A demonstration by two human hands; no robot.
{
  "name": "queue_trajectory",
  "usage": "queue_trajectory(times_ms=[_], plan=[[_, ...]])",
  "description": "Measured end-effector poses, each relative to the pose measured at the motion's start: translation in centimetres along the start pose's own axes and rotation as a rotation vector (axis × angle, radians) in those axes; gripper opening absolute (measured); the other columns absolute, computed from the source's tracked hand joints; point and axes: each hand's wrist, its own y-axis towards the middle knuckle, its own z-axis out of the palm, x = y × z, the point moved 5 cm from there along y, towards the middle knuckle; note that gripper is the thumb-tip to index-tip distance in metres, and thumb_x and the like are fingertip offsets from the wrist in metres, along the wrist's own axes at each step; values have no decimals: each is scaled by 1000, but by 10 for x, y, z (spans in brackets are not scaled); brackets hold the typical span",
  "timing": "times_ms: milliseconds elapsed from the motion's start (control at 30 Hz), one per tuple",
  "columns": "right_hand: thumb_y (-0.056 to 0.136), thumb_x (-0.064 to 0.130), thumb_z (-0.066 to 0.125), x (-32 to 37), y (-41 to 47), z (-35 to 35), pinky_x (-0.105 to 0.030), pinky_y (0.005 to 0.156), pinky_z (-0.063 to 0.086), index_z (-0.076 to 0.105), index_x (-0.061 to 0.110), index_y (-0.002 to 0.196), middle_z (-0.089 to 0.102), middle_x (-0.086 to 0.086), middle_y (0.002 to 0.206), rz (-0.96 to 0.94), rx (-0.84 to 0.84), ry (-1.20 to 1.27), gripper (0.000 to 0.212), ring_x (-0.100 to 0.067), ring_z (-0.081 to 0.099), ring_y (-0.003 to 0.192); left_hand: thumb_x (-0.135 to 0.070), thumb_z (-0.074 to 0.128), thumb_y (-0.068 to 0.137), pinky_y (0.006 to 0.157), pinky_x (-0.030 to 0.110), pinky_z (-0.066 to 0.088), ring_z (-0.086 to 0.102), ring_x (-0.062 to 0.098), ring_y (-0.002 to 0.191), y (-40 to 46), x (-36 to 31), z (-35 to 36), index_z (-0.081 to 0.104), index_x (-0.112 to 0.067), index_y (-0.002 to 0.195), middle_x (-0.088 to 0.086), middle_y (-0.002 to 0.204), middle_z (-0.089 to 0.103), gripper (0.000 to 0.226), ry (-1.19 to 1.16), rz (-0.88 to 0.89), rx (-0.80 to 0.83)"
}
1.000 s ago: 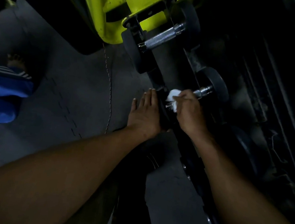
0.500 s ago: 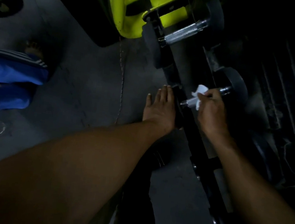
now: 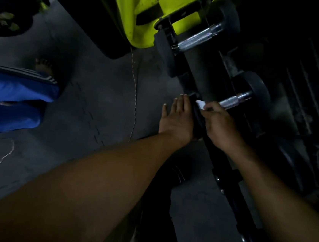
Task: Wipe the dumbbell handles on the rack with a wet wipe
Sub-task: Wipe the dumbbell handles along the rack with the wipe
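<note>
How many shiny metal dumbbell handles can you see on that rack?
2. One handle lies at the top beside the yellow frame. The other handle is lower, where the right hand presses the wipe. The dark rack may hide more.

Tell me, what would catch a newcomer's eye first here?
The bright yellow-green frame at top centre stands out in the dim room. Below it, the right hand pinches a white wipe against a shiny dumbbell handle, while the left hand rests flat on that dumbbell's near end.
</note>
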Motion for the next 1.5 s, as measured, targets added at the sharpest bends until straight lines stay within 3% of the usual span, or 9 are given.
queue_trajectory(times_ms=[267, 367, 533, 667, 833, 1033, 1267, 1367, 1500], plan=[[99, 53, 38, -41, -9, -40, -37, 76, 42, 47, 31, 103, 61, 1, 102, 449, -280, -91, 24, -28, 60, 90, -67, 81, 67, 125, 53, 4, 2, 24, 157, 1, 0, -1, -8, -5, 159, 9, 170, -1, 142, 20, 9, -9], [102, 44, 40, -30, -3, -28, -28, 71, 35, 52, 29, 109, 59, 2, 107, 375, -253, -138, 21, -26, 61, 92, -67, 81, 66, 125, 53, 4, 3, 24, 157, 1, 0, -1, -7, -5, 159, 10, 170, -1, 143, 18, 12, -9], [88, 19, 55, 3, -5, -1, -40, 74, 54, 62, 22, 120, 50, 4, 119, -66, 7, -244, 34, -26, 63, 92, -66, 81, 68, 125, 53, 5, 3, 24, 157, 1, 0, -1, -6, -6, 160, 11, 170, 0, 140, 7, 17, -22], [96, 21, 31, -4, 3, -24, -43, 76, 51, 60, 16, 125, 50, -2, 129, 172, -79, -476, 41, -29, 58, 106, -68, 78, 71, 126, 52, 4, 0, 24, 157, 1, 0, 1, -11, -5, 159, 11, 170, -4, 140, 48, 20, -17], [88, 15, 58, -25, 19, -37, -37, 69, 51, 65, 3, 116, 52, -9, 133, 367, -10, -807, 31, -27, 58, 103, -69, 78, 70, 125, 51, 1, -2, 24, 157, 0, 0, 1, -12, -5, 159, 11, 170, -5, 142, 51, 22, -5], [94, 17, 51, -24, 23, -33, -33, 67, 51, 67, 7, 107, 62, -8, 109, 304, -37, -941, 23, -22, 60, 94, -70, 77, 69, 124, 51, 0, -3, 23, 157, 0, 1, -1, -13, -6, 158, 10, 170, -7, 143, 55, 20, 0], [94, -2, 46, -35, -15, -24, -40, 94, 48, 45, -4, 139, 41, -16, 150, 330, -284, -483, 46, -32, 52, 114, -69, 77, 72, 125, 51, 1, -2, 22, 157, 1, 1, 0, -14, -5, 158, 10, 170, -7, 140, 56, 23, -5], [93, -4, 46, -34, -23, -25, -39, 110, 40, 55, -4, 132, 51, -19, 142, 431, -435, -34, 39, -33, 50, 128, -69, 76, 72, 125, 50, 1, -3, 23, 157, 0, 0, 1, -14, -5, 158, 10, 170, -8, 140, 62, 25, 1], [93, 17, 60, -48, -32, -15, -28, 96, 50, 72, 17, 113, 71, 0, 113, 858, -670, 390, 24, -16, 66, 104, -71, 76, 70, 126, 51, 2, -1, 23, 157, 1, 0, 0, -13, -5, 158, 11, 170, -6, 142, 56, 31, -13]])
